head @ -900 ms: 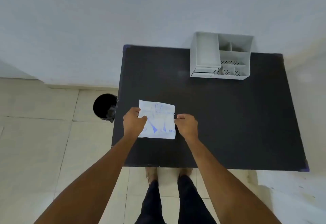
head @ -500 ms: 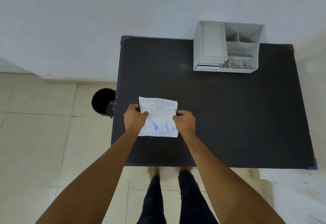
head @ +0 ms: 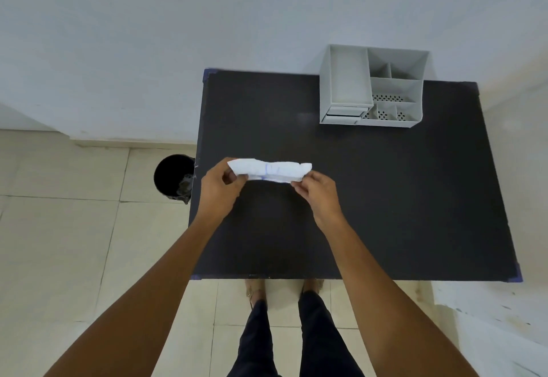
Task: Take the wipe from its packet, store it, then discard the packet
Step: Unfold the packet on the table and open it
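The white wipe packet [head: 271, 170] with blue print hangs in the air above the black table [head: 385, 198], tilted so I see it almost edge-on. My left hand [head: 221, 188] pinches its left end and my right hand [head: 315, 192] pinches its right end. No wipe shows outside the packet. A grey compartment organizer [head: 373, 85] stands at the table's far edge, right of the packet. A black bin [head: 173, 176] sits on the floor just left of the table.
A pale wall runs behind the table. Beige floor tiles lie to the left and below, where my legs and feet [head: 284, 317] stand at the table's near edge. The bin holds some crumpled scraps.
Both hands have lifted the packet off the table and tipped it from lying flat to nearly edge-on. The view has shifted slightly.
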